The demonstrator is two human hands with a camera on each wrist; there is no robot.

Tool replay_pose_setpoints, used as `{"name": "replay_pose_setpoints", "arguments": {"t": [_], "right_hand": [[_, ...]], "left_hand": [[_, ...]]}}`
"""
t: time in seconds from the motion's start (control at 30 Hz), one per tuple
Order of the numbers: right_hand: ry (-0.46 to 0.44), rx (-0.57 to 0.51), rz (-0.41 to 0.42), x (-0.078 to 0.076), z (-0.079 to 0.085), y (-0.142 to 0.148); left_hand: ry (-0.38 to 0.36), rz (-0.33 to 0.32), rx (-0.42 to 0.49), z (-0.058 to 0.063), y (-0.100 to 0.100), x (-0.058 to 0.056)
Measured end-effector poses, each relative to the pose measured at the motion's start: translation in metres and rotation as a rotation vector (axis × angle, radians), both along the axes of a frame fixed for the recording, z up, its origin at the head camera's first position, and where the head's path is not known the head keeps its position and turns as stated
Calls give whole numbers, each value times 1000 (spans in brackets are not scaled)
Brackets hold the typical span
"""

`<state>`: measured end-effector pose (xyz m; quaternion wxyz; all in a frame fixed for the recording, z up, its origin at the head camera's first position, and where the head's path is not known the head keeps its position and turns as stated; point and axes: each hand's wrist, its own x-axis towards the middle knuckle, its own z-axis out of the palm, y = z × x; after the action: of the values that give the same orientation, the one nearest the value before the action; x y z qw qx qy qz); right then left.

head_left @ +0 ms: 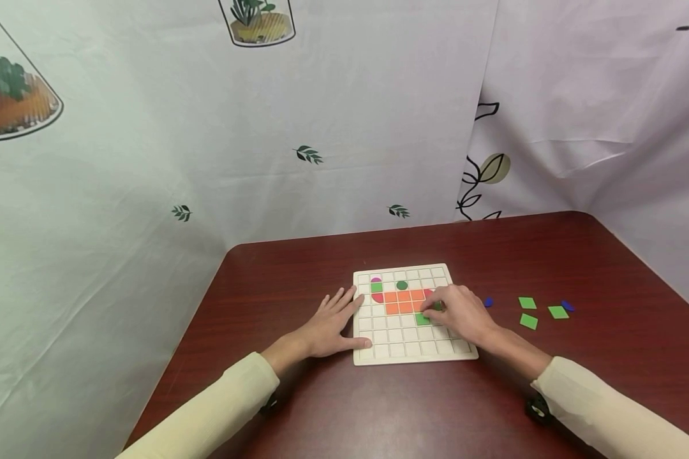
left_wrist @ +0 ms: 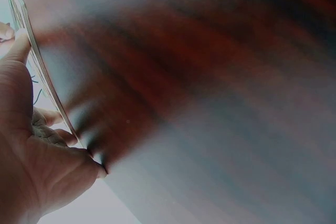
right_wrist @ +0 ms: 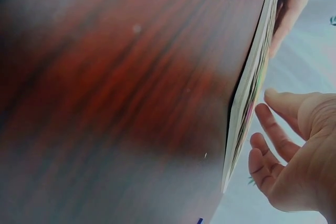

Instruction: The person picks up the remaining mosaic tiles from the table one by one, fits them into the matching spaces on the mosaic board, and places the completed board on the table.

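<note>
A cream gridded board (head_left: pixel 404 350) lies on the table. My left hand (head_left: pixel 333 322) spreads its fingers along the board's left edge, thumb resting on the lower left cells. Over the board's right side, my right hand (head_left: pixel 462 312) bends its fingers, thumb and index tips close together at the upper edge of a green square tile (head_left: pixel 422 319). I cannot tell whether they pinch that tile. Two rows of orange square tiles (head_left: pixel 404 302) fill the middle cells. Beside them lie a red rounded tile (head_left: pixel 377 298), another green square (head_left: pixel 376 287), a magenta rounded tile (head_left: pixel 376 280) and a dark green circle (head_left: pixel 402 285).
Several loose light green tiles (head_left: pixel 527 303) lie on the dark red table (head_left: pixel 298 414) right of the board. Near them are a blue piece (head_left: pixel 568 306) and another blue piece (head_left: pixel 489 301) beside the right wrist. A patterned white curtain (head_left: pixel 350 115) hangs behind the table.
</note>
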<state>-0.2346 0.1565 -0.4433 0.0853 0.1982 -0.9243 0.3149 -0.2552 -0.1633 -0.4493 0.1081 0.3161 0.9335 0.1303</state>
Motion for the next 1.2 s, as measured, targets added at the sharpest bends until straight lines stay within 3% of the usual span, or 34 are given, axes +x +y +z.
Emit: {"name": "replay_pose_setpoints", "arguments": {"t": [0.63, 0.93, 1.2], "right_hand": [[0, -33, -52, 1, 10, 3], [-17, -107, 2, 0, 19, 9], [-44, -158, -42, -2, 29, 15]], "left_hand": [[-9, 2, 12, 0, 0, -1], [-11, 1, 7, 2, 1, 1], [-11, 1, 22, 2, 0, 1]]}}
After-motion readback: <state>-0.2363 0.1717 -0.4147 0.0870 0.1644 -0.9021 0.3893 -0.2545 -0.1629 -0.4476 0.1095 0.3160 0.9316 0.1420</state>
